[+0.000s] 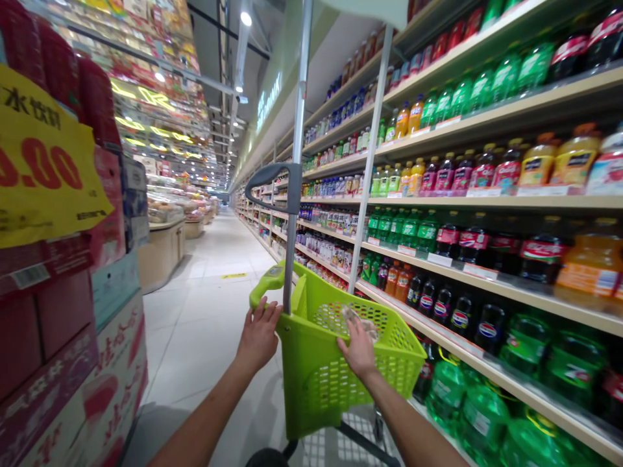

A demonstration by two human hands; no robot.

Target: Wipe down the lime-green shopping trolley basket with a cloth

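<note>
A lime-green shopping cart (316,370) with perforated basket sides stands in front of me, tilted in view. My left hand (260,334) grips it at the left, fingers curled against the green handle (267,282) beside the metal pole. My right hand (359,350) reaches over the near basket rim with its fingers closed on a crumpled greyish-white cloth (367,326). The cloth lies against the inside of the basket, and part of it is hidden by the fingers. A grey loop handle (275,188) is fixed to the upright metal pole (300,97) above my left hand.
Drink shelves (438,259) run along the right, close to the basket, with large green bottles (481,418) at the bottom. Stacked cartons (73,363) and a yellow price sign (46,159) stand at the left. A tiled aisle (204,272) stretches ahead past display counters (160,256).
</note>
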